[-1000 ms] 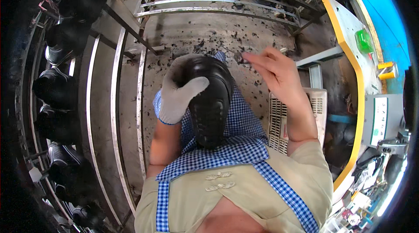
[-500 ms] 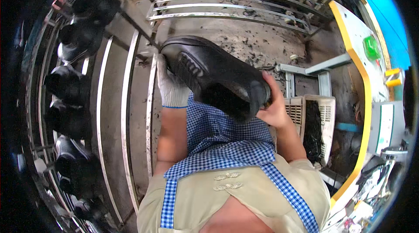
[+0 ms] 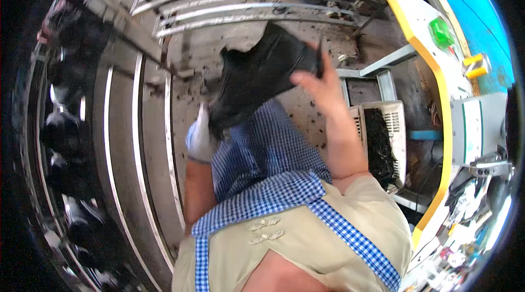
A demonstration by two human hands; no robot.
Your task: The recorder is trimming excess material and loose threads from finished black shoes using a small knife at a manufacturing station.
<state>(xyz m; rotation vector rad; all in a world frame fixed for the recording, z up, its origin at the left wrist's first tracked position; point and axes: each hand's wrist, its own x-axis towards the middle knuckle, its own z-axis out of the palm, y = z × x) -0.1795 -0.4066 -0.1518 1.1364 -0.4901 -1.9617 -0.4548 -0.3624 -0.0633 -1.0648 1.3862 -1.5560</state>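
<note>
A black shoe is held in front of my apron, tilted, its upper right end higher than its lower left end. Motion smears its outline, so the laces and opening cannot be made out. My left hand, in a white knit glove, grips the lower left end; its fingers are partly hidden behind the shoe. At the upper right end my bare right hand holds on, thumb on the near side and fingers at the end.
Several black shoes line a metal rack on the left. Metal rails cross the far side. To the right are a white crate of black scraps and a yellow-edged table bearing a green object.
The shoe has been turned: its left end swung down toward me and its right end up. My left hand has dropped lower, and my right hand has risen. The whole view has shifted slightly.
</note>
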